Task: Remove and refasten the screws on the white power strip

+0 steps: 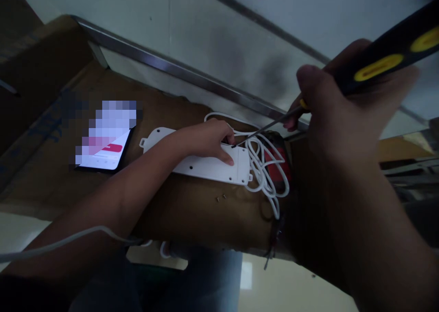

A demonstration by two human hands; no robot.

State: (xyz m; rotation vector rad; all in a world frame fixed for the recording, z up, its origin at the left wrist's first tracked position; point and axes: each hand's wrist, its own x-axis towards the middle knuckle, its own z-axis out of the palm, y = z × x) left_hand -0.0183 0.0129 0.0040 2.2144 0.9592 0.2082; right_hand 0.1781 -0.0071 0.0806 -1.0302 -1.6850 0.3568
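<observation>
A white power strip (209,168) lies with its screw-holed back facing up. My left hand (214,140) grips it, the thumb flat on the back and the fingers at its far edge. In my right hand (343,106) is a screwdriver (377,68) with a black and yellow handle, held at a slant. Its long shaft runs down to a hole near the strip's far edge, close to my left fingers. Whether the tip sits in a screw cannot be seen. Two small screws (221,197) rest just in front of the strip.
Brown cardboard (192,207) covers the work surface. A coiled white cable (265,165) lies right of the strip, over a red and black object (277,165). A lit phone (106,138) lies at the left. Behind runs a tiled wall (219,37) with a metal strip.
</observation>
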